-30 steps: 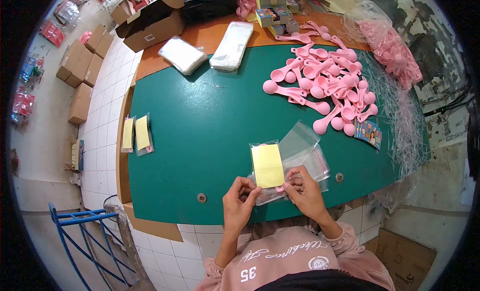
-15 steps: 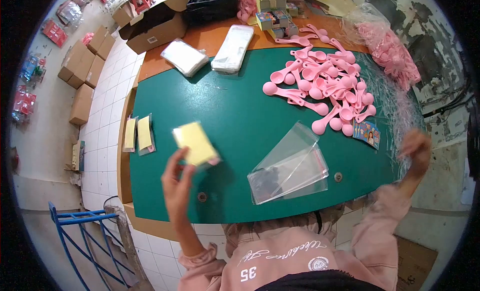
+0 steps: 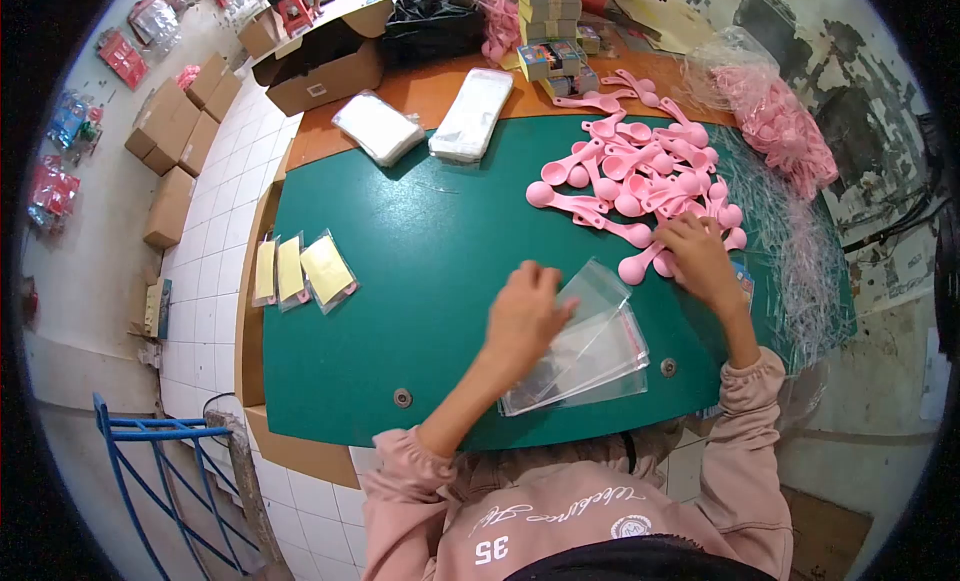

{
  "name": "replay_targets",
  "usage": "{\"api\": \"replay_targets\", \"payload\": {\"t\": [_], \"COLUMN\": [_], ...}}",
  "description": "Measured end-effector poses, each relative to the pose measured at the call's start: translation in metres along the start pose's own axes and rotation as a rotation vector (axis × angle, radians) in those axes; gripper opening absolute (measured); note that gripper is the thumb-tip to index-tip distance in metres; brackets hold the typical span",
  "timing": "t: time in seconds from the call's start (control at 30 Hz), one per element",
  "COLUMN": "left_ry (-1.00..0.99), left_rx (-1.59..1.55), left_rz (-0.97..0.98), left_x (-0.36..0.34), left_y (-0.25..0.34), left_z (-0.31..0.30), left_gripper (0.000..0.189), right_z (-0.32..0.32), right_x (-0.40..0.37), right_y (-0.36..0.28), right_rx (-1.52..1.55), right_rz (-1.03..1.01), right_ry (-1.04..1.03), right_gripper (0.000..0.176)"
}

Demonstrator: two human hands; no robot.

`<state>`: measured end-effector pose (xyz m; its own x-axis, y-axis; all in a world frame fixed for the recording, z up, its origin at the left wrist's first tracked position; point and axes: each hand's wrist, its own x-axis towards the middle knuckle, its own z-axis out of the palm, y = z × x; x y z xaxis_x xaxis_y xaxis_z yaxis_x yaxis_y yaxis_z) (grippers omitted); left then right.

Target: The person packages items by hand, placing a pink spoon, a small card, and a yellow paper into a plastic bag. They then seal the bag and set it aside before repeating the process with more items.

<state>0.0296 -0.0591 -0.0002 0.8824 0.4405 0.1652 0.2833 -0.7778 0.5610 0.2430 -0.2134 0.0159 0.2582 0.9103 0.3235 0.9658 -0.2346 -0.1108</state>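
My left hand [image 3: 524, 321] is over the clear plastic bags [image 3: 600, 346] fanned on the green table, its thumb apart from its bent fingers and nothing seen in it. At the near edge of a heap of pink measuring spoons [image 3: 640, 166], my right hand [image 3: 700, 261] has its fingers bent around a pink spoon [image 3: 634, 269], whose handle is partly hidden. Printed cards [image 3: 743, 279] show in part behind that wrist. Three filled bags with yellow cards [image 3: 327, 269] lie in a row at the table's left side.
Two stacks of clear bags [image 3: 377, 128] [image 3: 472, 114] lie at the back, near an open cardboard box [image 3: 325, 76]. Banded card bundles [image 3: 550, 59] stand behind the spoons. A bag of pink spoons [image 3: 775, 121] and crumpled plastic wrap [image 3: 800, 261] line the right edge.
The yellow-card bag has left my left hand and lies beside the other two. That hand has moved right to the clear bags. My right hand has come in from the right onto the spoons.
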Motion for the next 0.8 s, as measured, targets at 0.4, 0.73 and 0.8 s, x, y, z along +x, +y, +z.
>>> {"api": "replay_targets", "payload": {"t": [0.4,0.73,0.8], "left_ry": [-0.07,-0.401,-0.352], "left_rx": [-0.241,-0.491,-0.542], "left_rz": [0.114,-0.045,-0.028], "left_x": [0.003,0.009,0.007], "left_y": [-0.01,-0.013,-0.016], "left_z": [0.005,-0.009,-0.014], "left_gripper": [0.019,0.018,0.016], "right_z": [-0.028,-0.034,-0.021], "right_x": [0.01,-0.024,-0.032], "right_y": [-0.024,-0.062,-0.058], "right_rx": [0.039,0.619,0.542], "right_rz": [-0.024,0.099,0.103], "right_ry": [-0.02,-0.321,-0.301], "right_gripper": [0.011,0.028,0.028]}}
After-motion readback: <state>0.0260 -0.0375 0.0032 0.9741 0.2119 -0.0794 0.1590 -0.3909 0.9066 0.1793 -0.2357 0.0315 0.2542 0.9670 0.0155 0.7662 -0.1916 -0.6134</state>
